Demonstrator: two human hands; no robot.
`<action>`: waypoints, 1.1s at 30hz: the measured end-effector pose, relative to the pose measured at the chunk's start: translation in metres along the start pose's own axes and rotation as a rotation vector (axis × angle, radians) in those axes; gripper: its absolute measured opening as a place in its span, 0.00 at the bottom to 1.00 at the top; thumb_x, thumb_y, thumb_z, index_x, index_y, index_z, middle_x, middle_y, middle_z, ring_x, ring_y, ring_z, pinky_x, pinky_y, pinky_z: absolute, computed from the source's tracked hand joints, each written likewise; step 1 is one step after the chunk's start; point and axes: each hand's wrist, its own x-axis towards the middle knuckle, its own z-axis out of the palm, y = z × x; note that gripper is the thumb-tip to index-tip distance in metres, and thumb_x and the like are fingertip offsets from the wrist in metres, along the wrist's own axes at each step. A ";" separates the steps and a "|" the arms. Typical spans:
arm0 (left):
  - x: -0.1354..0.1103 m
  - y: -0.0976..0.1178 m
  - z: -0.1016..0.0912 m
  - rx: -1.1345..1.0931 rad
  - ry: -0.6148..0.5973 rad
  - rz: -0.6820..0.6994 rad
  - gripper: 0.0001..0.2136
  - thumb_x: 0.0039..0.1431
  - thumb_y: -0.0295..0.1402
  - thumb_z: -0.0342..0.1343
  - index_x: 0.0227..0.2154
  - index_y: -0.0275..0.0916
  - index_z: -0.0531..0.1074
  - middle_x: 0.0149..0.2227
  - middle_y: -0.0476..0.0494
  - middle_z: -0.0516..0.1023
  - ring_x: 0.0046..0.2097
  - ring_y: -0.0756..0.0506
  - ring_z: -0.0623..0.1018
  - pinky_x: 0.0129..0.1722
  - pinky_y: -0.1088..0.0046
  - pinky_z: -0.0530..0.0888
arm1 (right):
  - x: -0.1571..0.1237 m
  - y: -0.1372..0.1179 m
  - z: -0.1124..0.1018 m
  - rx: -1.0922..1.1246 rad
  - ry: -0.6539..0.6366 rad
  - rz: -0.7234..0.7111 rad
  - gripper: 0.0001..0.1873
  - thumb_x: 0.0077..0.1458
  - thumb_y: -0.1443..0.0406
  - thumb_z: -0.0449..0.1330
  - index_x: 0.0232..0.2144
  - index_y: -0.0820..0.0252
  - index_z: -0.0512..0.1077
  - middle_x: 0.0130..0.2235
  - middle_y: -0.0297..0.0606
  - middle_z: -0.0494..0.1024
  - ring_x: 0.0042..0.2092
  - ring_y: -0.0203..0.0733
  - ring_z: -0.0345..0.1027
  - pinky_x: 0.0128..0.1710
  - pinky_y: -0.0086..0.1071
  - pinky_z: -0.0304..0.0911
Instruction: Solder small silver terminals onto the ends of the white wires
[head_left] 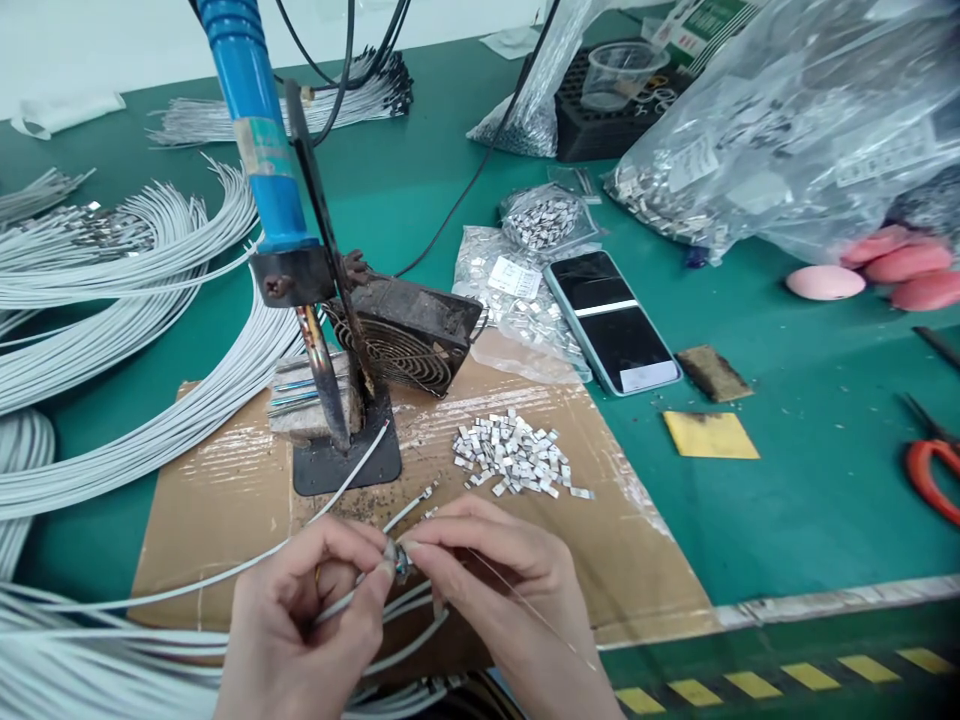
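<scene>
My left hand [311, 610] is closed, thumb and forefinger pinching a white cable [341, 604] near its end. Fingertips of my right hand [499, 575] meet it there, pinched on a small part at the cable end [400, 562], mostly covered by fingers. A thin wire [525, 603] like solder trails across my right palm. Just beyond my hands lie another cable end with a metal tip [427, 490] and a loose cable [360, 468] reaching toward the iron's base. A pile of small metal connector pieces [514, 452] sits on the cardboard [637, 565].
A blue soldering iron [274, 200] points down in its stand, beside a dark fan [412, 335]. Coiled white cables [135, 450] fill the left side. Toward the right are a phone [611, 320], a yellow sponge [709, 435], scissors [934, 470] and bagged parts [750, 150].
</scene>
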 end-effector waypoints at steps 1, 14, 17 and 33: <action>0.000 0.000 0.000 -0.008 -0.005 -0.006 0.07 0.41 0.29 0.70 0.18 0.37 0.77 0.27 0.49 0.78 0.20 0.57 0.60 0.22 0.79 0.53 | 0.001 0.001 0.000 0.008 -0.008 -0.004 0.06 0.57 0.66 0.71 0.34 0.49 0.89 0.29 0.36 0.81 0.30 0.37 0.72 0.29 0.26 0.68; 0.004 0.002 0.001 -0.011 -0.013 -0.035 0.07 0.40 0.28 0.71 0.18 0.36 0.77 0.27 0.48 0.80 0.21 0.57 0.64 0.22 0.81 0.57 | 0.003 0.004 -0.001 0.015 -0.006 -0.070 0.10 0.57 0.69 0.71 0.35 0.45 0.89 0.30 0.33 0.81 0.28 0.34 0.70 0.25 0.23 0.64; 0.004 0.002 0.002 -0.026 -0.006 -0.035 0.08 0.39 0.27 0.71 0.17 0.36 0.77 0.27 0.48 0.80 0.21 0.57 0.65 0.22 0.82 0.58 | 0.005 0.000 -0.003 -0.024 -0.014 -0.077 0.11 0.57 0.69 0.71 0.35 0.45 0.89 0.30 0.34 0.82 0.29 0.34 0.73 0.25 0.23 0.65; 0.024 0.003 0.000 -0.019 0.104 0.055 0.06 0.44 0.28 0.69 0.19 0.35 0.76 0.31 0.47 0.80 0.21 0.58 0.61 0.22 0.82 0.57 | -0.003 0.005 0.011 -0.437 0.210 -0.128 0.10 0.73 0.63 0.49 0.47 0.51 0.70 0.33 0.31 0.78 0.32 0.40 0.71 0.34 0.31 0.63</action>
